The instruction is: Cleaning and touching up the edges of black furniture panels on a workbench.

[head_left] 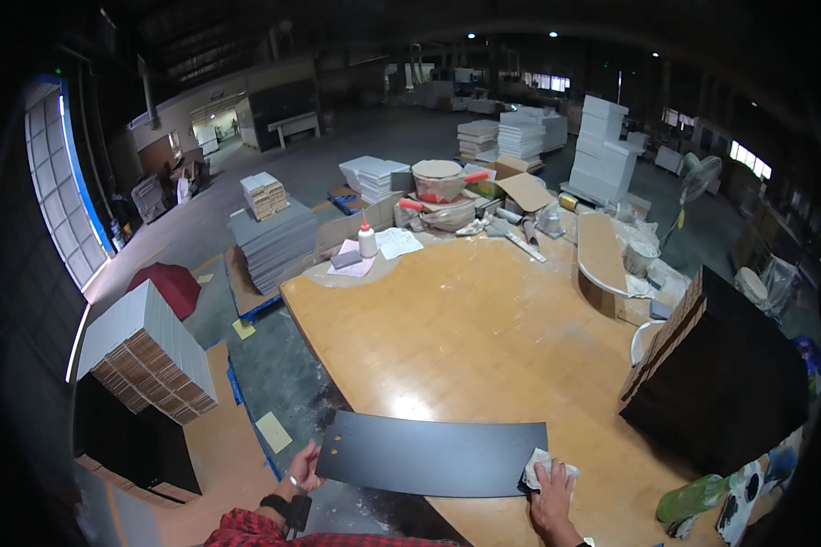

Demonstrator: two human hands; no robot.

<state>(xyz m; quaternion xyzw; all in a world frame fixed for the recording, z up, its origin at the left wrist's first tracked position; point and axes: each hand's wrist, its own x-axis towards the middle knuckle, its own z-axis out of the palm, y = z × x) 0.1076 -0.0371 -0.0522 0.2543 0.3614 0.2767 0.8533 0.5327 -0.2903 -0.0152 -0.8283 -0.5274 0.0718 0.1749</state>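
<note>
A long black board [438, 456] with two small holes near its left end lies across the near edge of the wooden table, its left part jutting out past the edge. My left hand [305, 467] grips the board's left end, with the fingers at its rim. On the right end, my right hand [553, 497] is closed over a crumpled white cloth [539, 465] and presses it against the board's corner. Part of the cloth is hidden under the fingers.
The wooden table [447, 328] carries a white glue bottle [367, 241], papers and a cluttered far side. Stacked black boards [716, 374] stand at the right, beside a green bottle [691, 499]. White-faced boards [150, 351] and black boards [141, 438] are piled at the left.
</note>
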